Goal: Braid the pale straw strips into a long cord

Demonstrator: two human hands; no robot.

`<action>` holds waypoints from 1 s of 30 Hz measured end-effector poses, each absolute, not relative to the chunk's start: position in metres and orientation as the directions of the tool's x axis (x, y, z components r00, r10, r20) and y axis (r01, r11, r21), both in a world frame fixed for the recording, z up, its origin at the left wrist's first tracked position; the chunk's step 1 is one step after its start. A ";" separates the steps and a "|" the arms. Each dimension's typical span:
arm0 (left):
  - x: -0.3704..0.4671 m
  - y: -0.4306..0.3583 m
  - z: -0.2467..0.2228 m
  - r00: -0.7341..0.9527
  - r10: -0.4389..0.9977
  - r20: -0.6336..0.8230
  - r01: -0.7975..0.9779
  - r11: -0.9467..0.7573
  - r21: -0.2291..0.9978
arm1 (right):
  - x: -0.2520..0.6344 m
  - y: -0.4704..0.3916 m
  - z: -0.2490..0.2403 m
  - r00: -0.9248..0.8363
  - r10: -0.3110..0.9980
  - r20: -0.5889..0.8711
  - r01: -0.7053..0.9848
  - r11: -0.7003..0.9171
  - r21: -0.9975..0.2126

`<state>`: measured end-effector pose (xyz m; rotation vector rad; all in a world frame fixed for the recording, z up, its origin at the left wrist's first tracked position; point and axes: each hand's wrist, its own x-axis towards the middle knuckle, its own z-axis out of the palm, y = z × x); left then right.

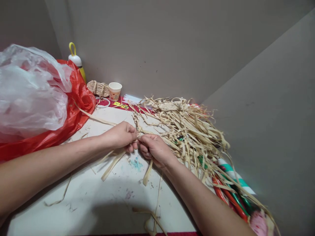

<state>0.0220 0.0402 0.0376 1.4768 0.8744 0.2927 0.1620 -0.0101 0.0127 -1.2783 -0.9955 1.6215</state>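
Both hands meet over the middle of the white tabletop (81, 213), fingertips almost touching. My left hand (125, 136) pinches pale, dried straw strips, and my right hand (155, 147) is closed on the same strips from the other side. A short twisted or braided length of straw (136, 118) runs up from between the fingers towards the back. Loose strip ends hang below, such as a broad flat straw strip (113, 167) under the left hand. The exact crossing of the strips is hidden by my fingers.
A heap of straw (194, 131) spreads on the right, beside striped and coloured rolls (233, 175). On the left bulges a white plastic bag (31, 95) over a red bag (83, 95). A paper cup (115, 91), a woven straw bundle (98, 88) and a yellow-white bottle (75, 60) stand behind.
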 end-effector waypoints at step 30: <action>0.021 0.048 0.033 0.667 0.678 -0.308 0.260 0.176 0.949 | 0.183 -0.004 0.015 -0.388 0.857 -0.340 -0.263 -0.456 -0.850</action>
